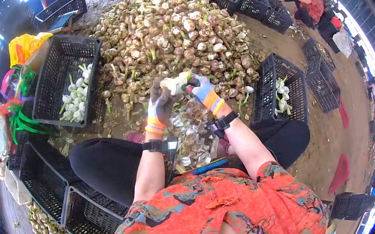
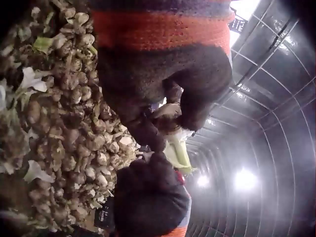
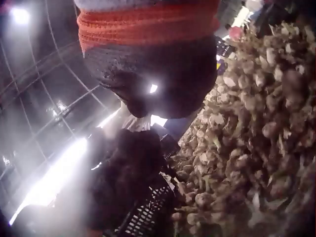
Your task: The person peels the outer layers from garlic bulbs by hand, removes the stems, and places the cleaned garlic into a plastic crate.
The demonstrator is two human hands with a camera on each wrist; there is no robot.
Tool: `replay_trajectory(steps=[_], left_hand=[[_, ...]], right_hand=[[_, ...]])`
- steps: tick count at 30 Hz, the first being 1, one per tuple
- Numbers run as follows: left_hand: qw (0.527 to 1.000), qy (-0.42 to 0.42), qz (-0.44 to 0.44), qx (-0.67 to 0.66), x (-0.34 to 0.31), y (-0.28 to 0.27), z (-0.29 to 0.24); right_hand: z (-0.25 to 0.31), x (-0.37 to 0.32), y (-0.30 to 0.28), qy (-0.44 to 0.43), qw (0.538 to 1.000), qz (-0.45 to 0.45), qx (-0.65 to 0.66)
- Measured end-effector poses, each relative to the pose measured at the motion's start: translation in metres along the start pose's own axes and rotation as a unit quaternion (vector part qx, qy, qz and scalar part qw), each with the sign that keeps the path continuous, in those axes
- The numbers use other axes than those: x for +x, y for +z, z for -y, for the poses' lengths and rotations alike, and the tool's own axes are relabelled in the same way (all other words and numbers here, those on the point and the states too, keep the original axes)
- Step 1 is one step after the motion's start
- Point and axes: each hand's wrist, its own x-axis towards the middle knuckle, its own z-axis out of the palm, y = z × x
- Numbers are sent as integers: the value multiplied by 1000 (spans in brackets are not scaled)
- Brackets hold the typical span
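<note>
Both hands wear dark-palmed work gloves with orange cuffs and meet in front of the garlic pile. In the head view the left hand (image 1: 161, 102) grips a garlic bulb (image 1: 175, 85) with a pale, peeled-looking side and a green stem. Brown skin on this bulb (image 2: 168, 118) shows between the left thumb and fingers in the left wrist view. The right hand (image 1: 204, 92) pinches the bulb near its stem end with curled fingers. A small red bit shows beside the right fingers; I cannot tell what it is. In the right wrist view the right hand (image 3: 153, 79) hides most of the bulb.
A large heap of unpeeled garlic (image 1: 172, 34) lies ahead. Black crates with white bulbs stand left (image 1: 43, 100) and right (image 1: 297, 83). Peeled skins (image 1: 190, 135) litter the ground between the legs. Stacked crates (image 1: 43, 169) sit at left; another person (image 1: 309, 1) sits far right.
</note>
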Motion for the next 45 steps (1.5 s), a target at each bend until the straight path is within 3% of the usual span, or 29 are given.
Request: replay_trajectory(steps=[3, 5, 7, 8, 9, 11, 13, 15, 17, 18, 19, 21, 22, 23, 24, 25, 26, 27, 29, 31, 32, 33, 35, 37, 40, 42, 43, 45], left_hand=[[1000, -4, -4, 10, 0, 19, -1], [971, 45, -59, 228, 11, 0, 22], [982, 5, -34, 186, -1, 9, 2], [986, -75, -8, 147, 5, -9, -5], [986, -74, -9, 147, 7, -6, -6], [976, -3, -94, 197, 5, 4, -1], [986, -37, -78, 142, 6, 5, 3], [946, 100, -77, 299, 11, 1, 9], [946, 69, -82, 305, 9, -9, 7], [975, 54, -54, 210, 9, -13, 6], [993, 39, -25, 112, 10, -15, 6], [992, 5, -16, 123, -1, 4, -14], [992, 11, 2, 127, -1, -3, -18], [991, 16, 21, 130, 0, -9, -18], [990, 29, 52, 126, 3, -13, -15], [990, 30, 53, 125, 7, -16, -12], [988, 25, 49, 147, 8, -17, -9], [985, 19, 44, 167, 7, -16, -5], [990, 11, 72, 118, 7, -15, 0], [995, -9, 47, 88, 4, 8, -7], [993, -4, 33, 111, 8, 7, -6], [993, -3, 34, 112, 8, 6, -6], [981, 43, 38, 185, 8, 1, -4], [970, 54, 57, 229, 13, -18, 3], [971, 22, 62, 230, 5, 5, -6], [967, 133, 20, 215, 8, 6, 0], [961, 164, -28, 221, 14, 4, -2], [982, 81, -118, 123, 12, 6, 0]], right_hand=[[11, -3, 1, 5, 997, -42, -67], [15, -8, 7, 50, 987, -114, -103], [-9, -6, -6, 66, 993, -95, -37], [11, -13, 0, 56, 995, -76, 16], [25, -17, 4, 46, 995, -55, 68], [26, -14, 4, 43, 998, -49, 21], [26, -10, 4, 14, 994, -47, -99], [30, -11, 4, 55, 994, -58, -71], [31, -12, 7, 40, 987, -66, -142], [32, -12, 1, 62, 993, -96, -15], [9, -3, -13, 28, 983, -158, 83], [18, -4, -25, 49, 947, -266, 171], [13, -5, -40, 57, 962, -259, 59], [12, -7, -45, 58, 962, -259, 60], [12, -7, -50, 97, 956, -136, -241], [11, -6, -54, 125, 847, -1, -517], [24, -13, -36, -9, 800, -60, -597], [40, -10, -26, 10, 888, -24, -458], [88, -16, 8, 0, 932, 50, -360], [87, -13, 23, -83, 876, 62, -471], [92, -12, 26, -84, 841, 78, -529], [94, -10, 29, -85, 841, 78, -529], [96, -7, 31, -75, 793, 99, -597], [98, -8, 31, -88, 791, 90, -599], [95, -7, 33, -94, 786, 68, -608], [89, -5, 30, -110, 830, 28, -545], [86, -5, 31, -112, 830, 28, -545], [81, -9, 34, -100, 872, -25, -479]])
